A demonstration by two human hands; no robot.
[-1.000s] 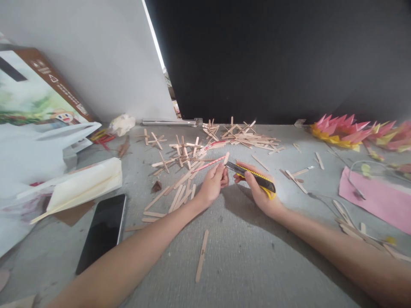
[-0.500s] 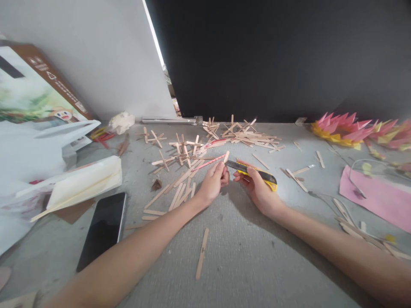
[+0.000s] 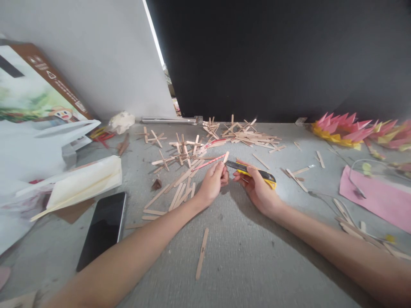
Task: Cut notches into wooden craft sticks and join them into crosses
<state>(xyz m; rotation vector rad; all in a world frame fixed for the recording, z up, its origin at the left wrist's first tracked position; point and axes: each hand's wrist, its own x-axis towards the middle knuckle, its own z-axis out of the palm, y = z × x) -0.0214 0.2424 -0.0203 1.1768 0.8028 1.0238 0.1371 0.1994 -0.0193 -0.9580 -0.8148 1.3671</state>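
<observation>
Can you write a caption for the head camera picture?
Left hand holds a craft stick; right hand grips a yellow utility knife.

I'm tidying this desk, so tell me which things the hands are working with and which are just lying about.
In use:
left hand pinching a wooden stick
right hand gripping a yellow utility knife

Lying about:
phone
pink paper
paper flowers
loose stick on the table
heap of sticks

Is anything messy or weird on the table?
Yes. Wooden sticks lie scattered in loose heaps, with one lone stick apart near the front. The right hand holds a yellow utility knife beside the left hand, which pinches a stick.
</observation>
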